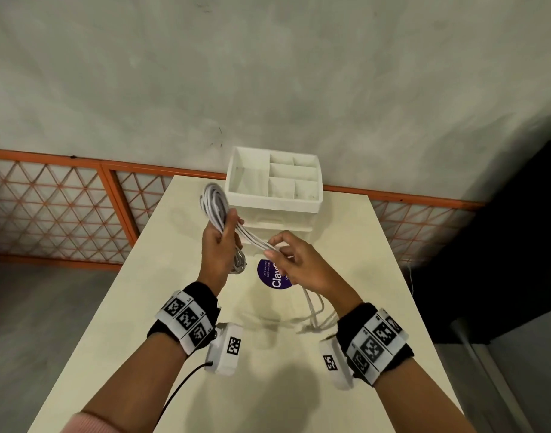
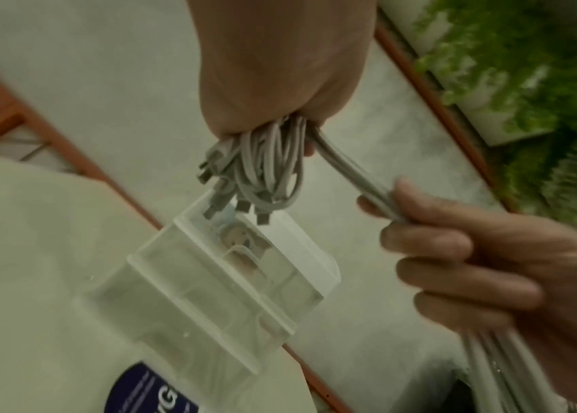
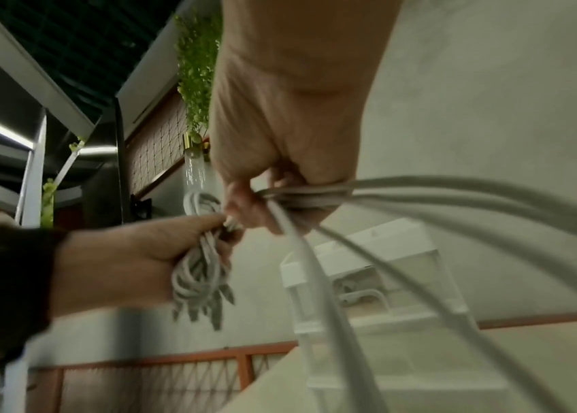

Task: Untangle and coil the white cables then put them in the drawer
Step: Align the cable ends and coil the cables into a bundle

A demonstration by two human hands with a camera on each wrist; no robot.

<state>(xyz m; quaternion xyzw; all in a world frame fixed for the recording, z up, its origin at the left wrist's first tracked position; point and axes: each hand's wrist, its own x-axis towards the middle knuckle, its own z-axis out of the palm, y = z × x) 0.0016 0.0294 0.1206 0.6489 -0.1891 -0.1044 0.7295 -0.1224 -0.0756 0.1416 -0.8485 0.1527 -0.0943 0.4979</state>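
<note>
My left hand (image 1: 221,242) grips a coiled bundle of white cables (image 1: 214,204) above the table, loops sticking out above and below the fist (image 2: 266,167). Several strands (image 1: 252,239) run from that bundle to my right hand (image 1: 286,257), which pinches them between thumb and fingers (image 2: 421,237). Beyond the right hand the loose cable lengths (image 1: 311,307) trail down onto the table (image 3: 421,223). The white drawer unit (image 1: 272,182) stands at the far edge, behind both hands, its compartmented top open; a drawer front (image 1: 268,218) shows below.
A cream table (image 1: 205,385) carries a round purple sticker (image 1: 272,275) under my hands. An orange lattice railing (image 1: 65,207) and a grey wall lie behind. A dark cabinet (image 1: 502,245) stands to the right. Wrist-camera units hang under both forearms.
</note>
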